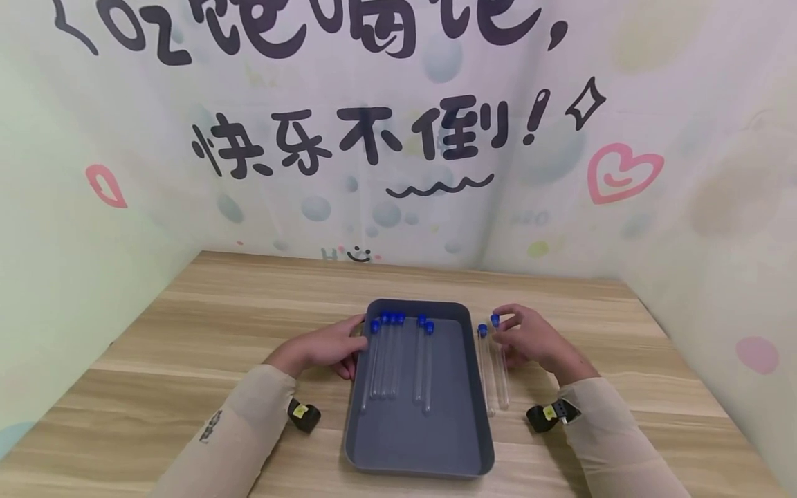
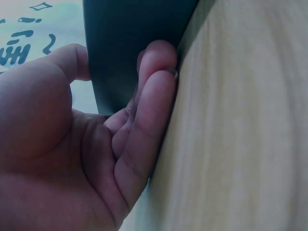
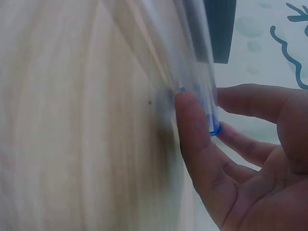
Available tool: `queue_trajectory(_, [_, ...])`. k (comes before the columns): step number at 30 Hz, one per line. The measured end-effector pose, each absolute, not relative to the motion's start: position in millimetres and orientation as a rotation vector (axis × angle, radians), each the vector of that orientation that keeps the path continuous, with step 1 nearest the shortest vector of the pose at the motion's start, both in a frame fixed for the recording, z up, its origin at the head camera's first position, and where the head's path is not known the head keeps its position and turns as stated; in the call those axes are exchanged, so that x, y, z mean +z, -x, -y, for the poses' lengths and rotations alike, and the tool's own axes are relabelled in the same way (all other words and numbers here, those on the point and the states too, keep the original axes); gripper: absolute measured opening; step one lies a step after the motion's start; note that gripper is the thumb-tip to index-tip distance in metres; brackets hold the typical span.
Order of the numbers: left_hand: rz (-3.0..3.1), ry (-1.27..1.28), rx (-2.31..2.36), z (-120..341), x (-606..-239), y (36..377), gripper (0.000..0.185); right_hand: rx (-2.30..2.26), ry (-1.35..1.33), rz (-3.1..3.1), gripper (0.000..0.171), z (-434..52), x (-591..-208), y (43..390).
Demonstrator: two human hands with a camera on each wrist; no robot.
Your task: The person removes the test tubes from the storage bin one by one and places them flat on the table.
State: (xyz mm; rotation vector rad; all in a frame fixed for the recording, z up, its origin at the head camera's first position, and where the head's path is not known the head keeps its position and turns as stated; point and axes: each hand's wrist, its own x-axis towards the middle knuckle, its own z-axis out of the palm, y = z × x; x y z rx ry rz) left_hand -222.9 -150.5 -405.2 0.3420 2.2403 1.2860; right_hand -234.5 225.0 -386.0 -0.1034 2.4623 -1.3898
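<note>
Along the left side of the grey tray point(image 1: 429, 443), my left hand point(image 1: 330, 346) grips the wall, its thumb at the rim and its other fingers against the outside. The left wrist view shows the little-finger side low by the wood. Just right of the tray, my right hand point(image 1: 523, 335) pinches a clear test tube point(image 1: 501, 380) with a blue cap below the cap; the right wrist view shows this tube point(image 3: 207, 72) between thumb and fingers. A second capped test tube point(image 1: 488, 377) lies between it and the tray's right wall. Several blue-capped test tubes point(image 1: 391, 360) lie inside the tray.
The wooden table point(image 1: 218, 311) extends around the tray. Behind it hangs a white printed cloth point(image 1: 349, 207) with black lettering. Black wrist cameras point(image 1: 303, 415) are strapped at both sleeves, low over the table.
</note>
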Motion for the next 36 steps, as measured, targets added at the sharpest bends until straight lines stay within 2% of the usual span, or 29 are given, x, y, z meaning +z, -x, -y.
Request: queue_trajectory(36, [-2.239, -0.324, 1.276, 149.7, -404.1, 222.6, 0.072, -1.308, 0.1, -2.506, 0.053, -223.3, -390.6, 235.3])
